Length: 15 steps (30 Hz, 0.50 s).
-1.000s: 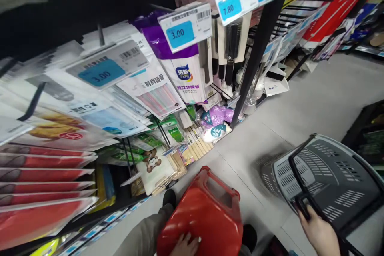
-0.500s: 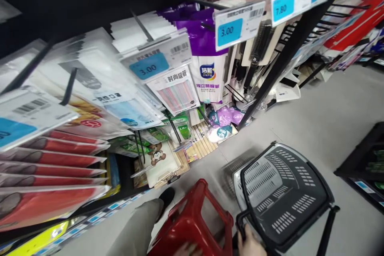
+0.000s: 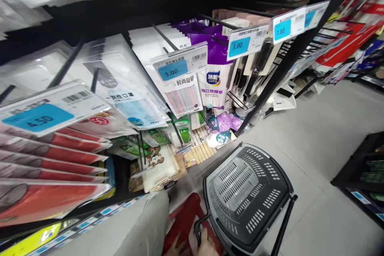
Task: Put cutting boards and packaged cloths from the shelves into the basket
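Observation:
At the bottom edge, my right hand [image 3: 207,245] is closed around the black handle [image 3: 198,230] of a grey-and-black slotted shopping basket [image 3: 259,192]. The basket hangs tilted above the floor, its inside showing bare slots. Just left of it, my left hand [image 3: 177,248] is partly cut off by the frame, fingers apart against a red plastic stool [image 3: 183,212]. Part of the stool is hidden behind the basket. A leg in grey trousers [image 3: 147,224] is beside the stool.
Shelving on the left carries packs of straws [image 3: 184,96], face masks [image 3: 135,108], red packets [image 3: 51,200] and a purple-and-white pack [image 3: 214,76]. Price tags [image 3: 180,68] jut out. Clipboards [image 3: 159,168] stand low down. A black rack [image 3: 360,168] is at right; grey floor [image 3: 303,148] lies between.
My right hand and the basket have moved left, and the basket now covers more of the stool. The leg has shifted right. The camera view has also shifted slightly.

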Available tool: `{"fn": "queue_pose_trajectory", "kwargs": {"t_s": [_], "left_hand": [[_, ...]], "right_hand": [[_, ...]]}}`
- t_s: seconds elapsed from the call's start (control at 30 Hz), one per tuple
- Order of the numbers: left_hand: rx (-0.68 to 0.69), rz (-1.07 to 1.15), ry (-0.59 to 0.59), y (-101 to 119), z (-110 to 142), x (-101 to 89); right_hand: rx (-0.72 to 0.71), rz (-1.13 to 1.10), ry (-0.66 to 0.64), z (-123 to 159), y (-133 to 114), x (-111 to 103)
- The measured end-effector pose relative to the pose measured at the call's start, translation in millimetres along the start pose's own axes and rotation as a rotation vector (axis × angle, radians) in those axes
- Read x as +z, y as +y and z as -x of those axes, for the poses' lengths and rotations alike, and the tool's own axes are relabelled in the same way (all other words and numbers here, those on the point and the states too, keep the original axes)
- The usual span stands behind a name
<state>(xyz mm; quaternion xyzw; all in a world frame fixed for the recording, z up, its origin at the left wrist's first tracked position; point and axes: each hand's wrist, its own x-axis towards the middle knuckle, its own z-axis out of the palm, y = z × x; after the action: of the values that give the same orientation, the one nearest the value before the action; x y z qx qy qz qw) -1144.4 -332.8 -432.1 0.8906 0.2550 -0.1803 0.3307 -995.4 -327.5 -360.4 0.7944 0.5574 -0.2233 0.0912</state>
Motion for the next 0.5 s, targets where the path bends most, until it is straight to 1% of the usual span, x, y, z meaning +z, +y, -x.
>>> {"fn": "queue_pose_trajectory", "kwargs": {"t_s": [0.07, 0.17, 0.27, 0.33, 0.43, 0.5], "left_hand": [[0.014, -0.071, 0.101, -1.5, 0.9, 9.4], [0.054, -0.150, 0.205, -3.8, -5.7, 11.1], [0.070, -0.188, 0.259, -7.1, -11.8, 12.5], [0.061, -0.207, 0.287, -8.4, -10.5, 16.4], [0.039, -0.241, 0.334, -5.7, -1.6, 19.3], [0.026, -0.258, 0.362, -0.2, 5.8, 14.4]], "right_hand": [[0.018, -0.035, 0.007, -3.2, -5.2, 13.4], [-0.036, -0.058, 0.055, -9.3, -7.1, 38.6], [-0.099, -0.127, 0.046, -18.8, -4.2, 60.8], [-0.130, -0.184, 0.038, -26.0, -2.8, 71.6], [-0.168, -0.204, 0.077, -34.5, -6.4, 78.8], [-0.197, -0.179, 0.079, -37.4, -10.6, 72.4]]}}
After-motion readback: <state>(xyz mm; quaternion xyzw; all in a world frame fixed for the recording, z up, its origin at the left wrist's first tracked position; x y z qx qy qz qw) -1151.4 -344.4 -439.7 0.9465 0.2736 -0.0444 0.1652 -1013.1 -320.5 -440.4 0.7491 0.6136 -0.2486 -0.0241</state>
